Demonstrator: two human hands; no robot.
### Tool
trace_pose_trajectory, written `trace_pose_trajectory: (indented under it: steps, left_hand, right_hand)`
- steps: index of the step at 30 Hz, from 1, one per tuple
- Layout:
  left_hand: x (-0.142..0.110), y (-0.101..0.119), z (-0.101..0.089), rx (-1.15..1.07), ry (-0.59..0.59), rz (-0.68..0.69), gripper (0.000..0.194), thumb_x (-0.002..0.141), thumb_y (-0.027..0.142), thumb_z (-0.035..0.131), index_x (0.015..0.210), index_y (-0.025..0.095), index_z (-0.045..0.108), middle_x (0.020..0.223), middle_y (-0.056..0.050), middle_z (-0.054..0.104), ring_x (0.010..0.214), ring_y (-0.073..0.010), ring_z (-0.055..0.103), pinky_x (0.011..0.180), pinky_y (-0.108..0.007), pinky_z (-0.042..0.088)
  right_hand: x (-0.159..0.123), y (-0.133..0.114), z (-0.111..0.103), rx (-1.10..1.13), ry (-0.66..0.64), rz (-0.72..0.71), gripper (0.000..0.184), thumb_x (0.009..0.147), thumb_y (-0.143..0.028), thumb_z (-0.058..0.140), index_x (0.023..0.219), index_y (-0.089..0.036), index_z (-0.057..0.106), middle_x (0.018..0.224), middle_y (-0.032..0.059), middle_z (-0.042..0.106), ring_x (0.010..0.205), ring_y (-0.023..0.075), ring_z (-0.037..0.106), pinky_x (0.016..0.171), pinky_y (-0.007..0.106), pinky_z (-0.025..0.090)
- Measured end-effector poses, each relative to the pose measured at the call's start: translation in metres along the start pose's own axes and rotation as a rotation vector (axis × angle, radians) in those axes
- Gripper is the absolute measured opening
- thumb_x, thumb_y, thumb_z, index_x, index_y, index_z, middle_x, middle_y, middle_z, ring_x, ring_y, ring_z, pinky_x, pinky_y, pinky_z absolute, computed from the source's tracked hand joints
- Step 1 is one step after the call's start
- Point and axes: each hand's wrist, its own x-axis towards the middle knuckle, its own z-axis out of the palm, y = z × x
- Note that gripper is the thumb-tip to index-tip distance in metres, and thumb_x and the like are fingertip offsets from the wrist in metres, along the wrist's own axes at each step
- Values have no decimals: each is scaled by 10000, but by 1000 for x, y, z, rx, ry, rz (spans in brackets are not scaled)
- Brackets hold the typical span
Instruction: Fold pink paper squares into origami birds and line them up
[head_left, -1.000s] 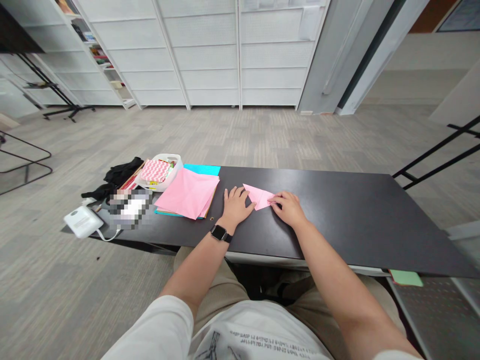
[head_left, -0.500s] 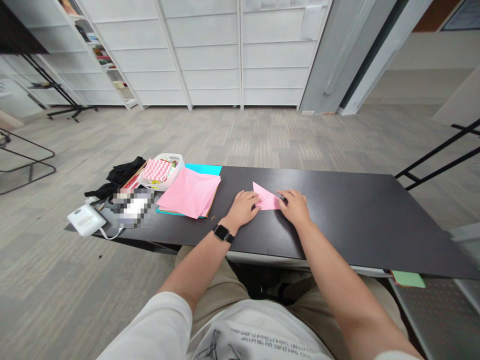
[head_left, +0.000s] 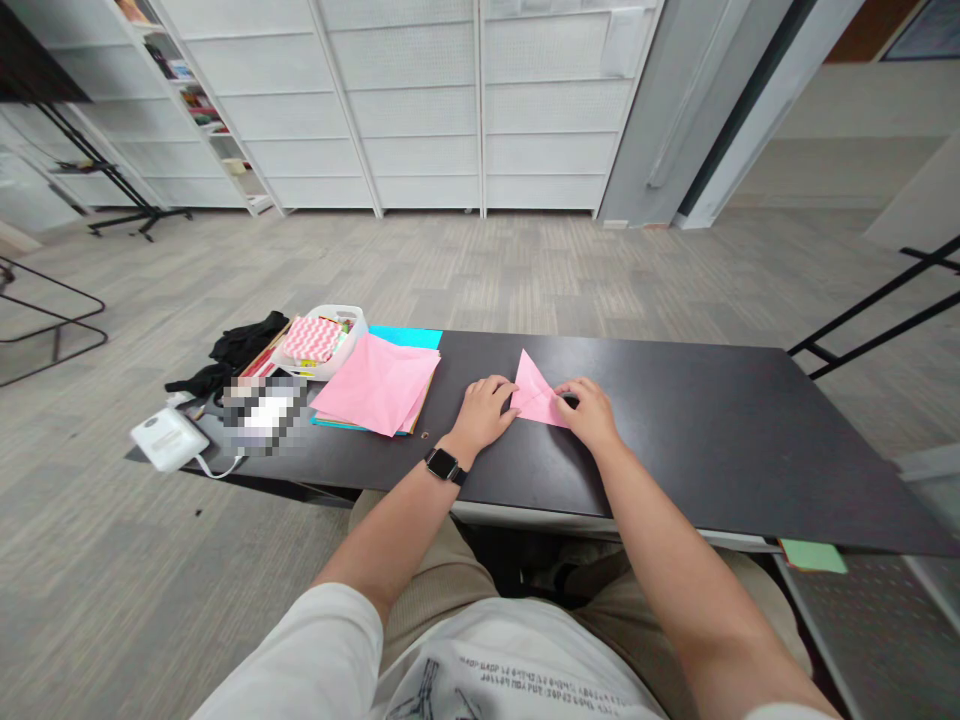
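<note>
A folded pink sheet of paper [head_left: 534,395], creased into a triangle with its point toward the far side, lies on the dark tabletop in front of me. My left hand [head_left: 486,412] grips its left edge between thumb and fingers. On the other side, my right hand [head_left: 589,412] pinches the lower right corner, and its fingers hide that corner. To the left of my left hand is a stack of coloured paper [head_left: 379,385], pink on top with blue showing beneath.
Left on the table [head_left: 712,440] stand a white basket [head_left: 352,352] holding a pink zigzag-patterned item, black cloth [head_left: 247,340] and a white device [head_left: 169,440] with a cable. Green paper [head_left: 814,556] lies below the table's near right edge. White cabinets [head_left: 420,120] line the far side.
The pink paper has turned so that its point faces away from me. My left hand has drawn back from over it to its left edge; my right hand has shifted slightly.
</note>
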Motion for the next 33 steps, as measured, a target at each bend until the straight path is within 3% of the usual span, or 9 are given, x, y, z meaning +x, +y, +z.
trace_pose_trajectory:
  steps: [6,13,21,27,33]
  left_hand:
    - [1,2,1,-107,110,-72,384,979,325,699,1342,247,602,1261,-75,732,1180,-266,667,1064,-438,493]
    - [6,-2,0,-319,147,-125,231,964,252,713,1191,240,670,1054,-32,791,1031,-221,744,1004,-383,561]
    - [6,-2,-4,-371,183,-90,125,994,266,678,1102,231,729,1074,-32,802,1028,-209,746,996,-361,559]
    - [8,-4,-1,-660,267,-200,181,989,370,687,1048,215,761,1041,-44,801,972,-194,740,931,-320,560]
    - [11,-9,2,-901,255,-261,283,951,454,713,1028,191,784,1026,-69,796,950,-205,730,903,-327,555]
  right_hand:
    - [5,-1,-3,327,93,81,234,887,-461,644,885,-246,737,1020,75,732,993,253,665,927,408,518]
    - [5,-5,-2,489,103,51,302,890,-542,680,893,-243,728,1096,84,709,1047,247,659,946,405,533]
    - [2,-13,-3,474,29,-24,326,895,-571,684,954,-254,731,1125,85,708,1093,253,656,1016,434,519]
    - [0,-17,-5,504,78,-135,246,903,-506,745,877,-261,736,1107,68,689,1083,241,669,1075,455,496]
    - [-3,-23,-10,468,134,-218,162,933,-431,721,930,-274,759,1165,83,668,1138,255,651,1070,471,523]
